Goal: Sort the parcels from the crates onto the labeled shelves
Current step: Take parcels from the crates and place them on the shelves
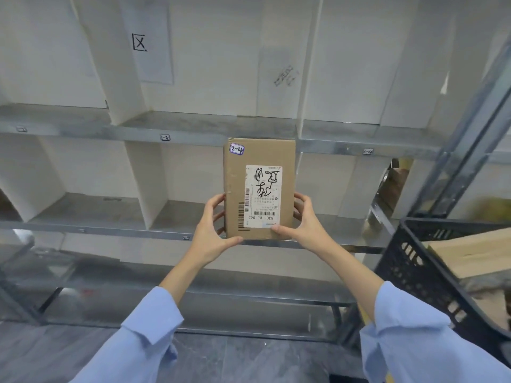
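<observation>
View from a head-worn camera, looking at a metal shelving unit (331, 146) split into open cubbies by white dividers (146, 178). At the centre, a person in light blue sleeves (143, 335) holds a flat brown cardboard parcel (235, 189) upright in front of the shelves, between both hands. The left hand (213, 230) grips the parcel's lower left edge, with the thumb pressed on the front near the bottom corner and the fingers curled round the side. The right hand (304, 222) grips the lower right edge the same way, its thumb lying on the bottom of the front face. A white shipping label (262, 196) with barcodes, black marker scrawl and the printed code "530-D5 065" covers much of the front and appears upside down. A small sticker (237, 149) in the top left corner is handwritten "2-4". The parcel's top edge overlaps the front rail of the upper shelf, where a small shelf tag (165, 137) to the left reads "1-3"; another tag (367, 151) to the right is too blurred to read. A sheet of paper (150, 42) with a boxed black mark hangs on the back of an upper cubby. At the lower right stands a black perforated plastic crate (420, 272), holding another cardboard box (475, 252). Below is a grey tiled floor (249, 360).
</observation>
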